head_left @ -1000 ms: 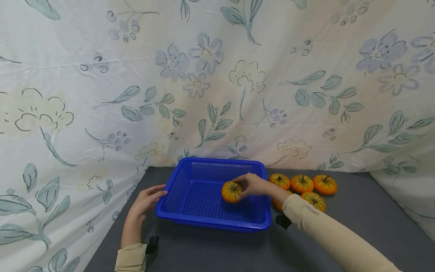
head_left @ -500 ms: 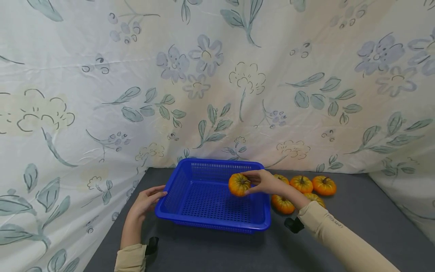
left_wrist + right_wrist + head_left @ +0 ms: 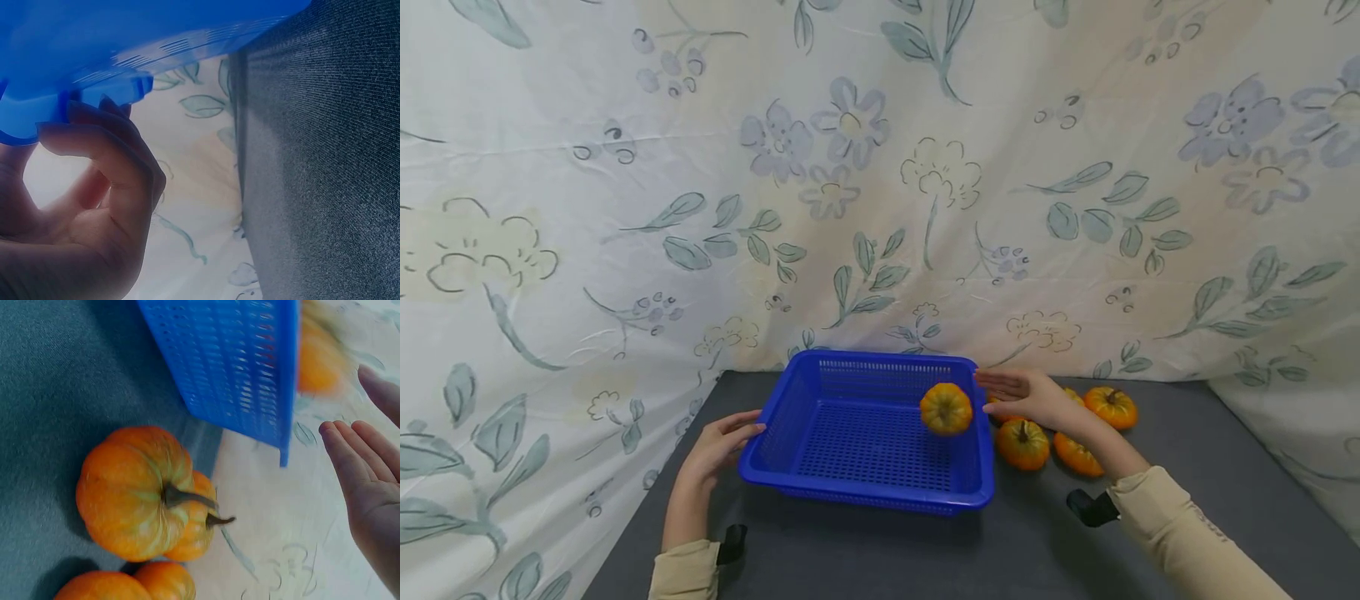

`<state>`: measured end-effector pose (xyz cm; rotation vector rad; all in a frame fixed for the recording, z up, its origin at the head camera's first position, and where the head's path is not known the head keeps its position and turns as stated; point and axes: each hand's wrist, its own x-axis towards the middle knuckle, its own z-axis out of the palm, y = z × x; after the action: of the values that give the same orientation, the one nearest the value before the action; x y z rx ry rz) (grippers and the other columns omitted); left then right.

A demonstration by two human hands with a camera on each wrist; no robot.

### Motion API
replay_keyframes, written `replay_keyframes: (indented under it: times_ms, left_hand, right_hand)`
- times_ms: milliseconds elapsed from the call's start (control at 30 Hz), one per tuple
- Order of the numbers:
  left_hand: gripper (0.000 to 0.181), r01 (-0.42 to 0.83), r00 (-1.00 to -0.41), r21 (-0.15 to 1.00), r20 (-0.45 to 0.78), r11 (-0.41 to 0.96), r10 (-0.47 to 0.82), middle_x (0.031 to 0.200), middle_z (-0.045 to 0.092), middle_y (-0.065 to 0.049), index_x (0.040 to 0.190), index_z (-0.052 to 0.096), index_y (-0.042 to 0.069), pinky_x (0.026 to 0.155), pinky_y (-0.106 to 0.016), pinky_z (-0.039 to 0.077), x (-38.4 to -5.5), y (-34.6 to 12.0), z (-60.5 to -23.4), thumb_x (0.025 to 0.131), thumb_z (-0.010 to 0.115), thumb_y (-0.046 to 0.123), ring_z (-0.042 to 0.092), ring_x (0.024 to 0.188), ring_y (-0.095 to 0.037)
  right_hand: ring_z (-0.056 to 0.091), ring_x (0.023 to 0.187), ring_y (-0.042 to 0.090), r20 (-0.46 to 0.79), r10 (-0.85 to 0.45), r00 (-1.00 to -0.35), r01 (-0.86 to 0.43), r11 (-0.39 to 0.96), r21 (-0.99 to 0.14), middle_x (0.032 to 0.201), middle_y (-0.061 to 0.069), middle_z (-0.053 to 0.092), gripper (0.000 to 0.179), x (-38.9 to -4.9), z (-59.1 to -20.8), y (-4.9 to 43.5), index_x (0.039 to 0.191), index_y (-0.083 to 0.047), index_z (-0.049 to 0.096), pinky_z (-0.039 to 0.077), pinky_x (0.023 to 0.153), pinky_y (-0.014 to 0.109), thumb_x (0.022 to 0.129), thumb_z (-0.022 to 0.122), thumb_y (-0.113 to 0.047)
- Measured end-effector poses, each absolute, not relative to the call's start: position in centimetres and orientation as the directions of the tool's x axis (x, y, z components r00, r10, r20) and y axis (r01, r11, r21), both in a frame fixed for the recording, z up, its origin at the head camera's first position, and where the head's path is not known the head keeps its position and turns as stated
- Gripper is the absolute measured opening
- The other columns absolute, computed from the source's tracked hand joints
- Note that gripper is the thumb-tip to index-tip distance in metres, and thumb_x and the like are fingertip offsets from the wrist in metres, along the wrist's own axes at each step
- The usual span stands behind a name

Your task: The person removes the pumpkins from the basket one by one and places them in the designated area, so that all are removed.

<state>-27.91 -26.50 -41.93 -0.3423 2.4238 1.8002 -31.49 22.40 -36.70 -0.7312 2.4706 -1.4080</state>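
The blue plastic basket (image 3: pixel 880 492) sits on the dark table, and my left hand (image 3: pixel 722 450) grips its left rim. In the left wrist view, curled fingers (image 3: pixel 100 140) hook under that rim. My right hand (image 3: pixel 1026 400) is at the basket's right rim, its fingers extended and holding nothing. A small orange pumpkin (image 3: pixel 947 409) is just inside the right wall, apart from the fingertips. The right wrist view shows this pumpkin (image 3: pixel 320 362) blurred, level with the top of the wall.
Several more small pumpkins (image 3: pixel 1022 444) stand on the table right of the basket, some partly hidden by the right hand and forearm. A floral cloth (image 3: pixel 865 167) hangs behind and along the left of the table (image 3: pixel 1180 492).
My right hand has lifted the pumpkin, moved right with it and let go near the right wall. The left hand has stayed on the rim.
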Motion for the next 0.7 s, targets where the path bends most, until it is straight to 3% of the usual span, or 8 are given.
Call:
replay_keyframes:
  times_ms: [167, 400, 700]
  left_hand:
    - [0.06, -0.237, -0.97, 0.931, -0.211, 0.277, -0.121, 0.135, 0.058, -0.02, 0.14, 0.05, 0.003, 0.082, -0.037, 0.058, -27.7, -26.7, -41.8, 0.091, 0.068, 0.031, 0.069, 0.1, -0.018]
    - [0.06, -0.236, -0.971, 0.931, -0.212, 0.278, -0.115, 0.135, 0.058, -0.02, 0.14, 0.05, 0.003, 0.081, -0.037, 0.058, -27.9, -26.6, -41.8, 0.091, 0.069, 0.031, 0.069, 0.099, -0.018]
    - [0.059, -0.242, -0.969, 0.928, -0.217, 0.283, -0.118, 0.136, 0.057, -0.022, 0.14, 0.05, 0.002, 0.082, -0.037, 0.058, -28.0, -26.4, -41.8, 0.091, 0.068, 0.03, 0.068, 0.1, -0.018]
  right_hand:
    - [0.045, 0.136, 0.041, 0.042, -0.466, -0.884, -0.281, 0.456, -0.844, 0.146, 0.025, 0.046, 0.066, -31.3, -36.3, 23.0, 0.145, 0.003, 0.042, 0.041, 0.106, 0.048, 0.091, 0.069, -0.024]
    - [0.045, 0.134, 0.045, 0.08, -0.503, -0.861, -0.338, 0.446, -0.829, 0.144, 0.029, 0.046, 0.064, -31.7, -36.4, 22.3, 0.143, 0.007, 0.042, 0.042, 0.105, 0.053, 0.091, 0.069, -0.021]
    - [0.044, 0.136, 0.043, 0.051, -0.512, -0.858, -0.327, 0.466, -0.822, 0.147, 0.026, 0.045, 0.066, -32.0, -36.1, 20.3, 0.144, 0.002, 0.043, 0.041, 0.106, 0.051, 0.091, 0.07, -0.025]
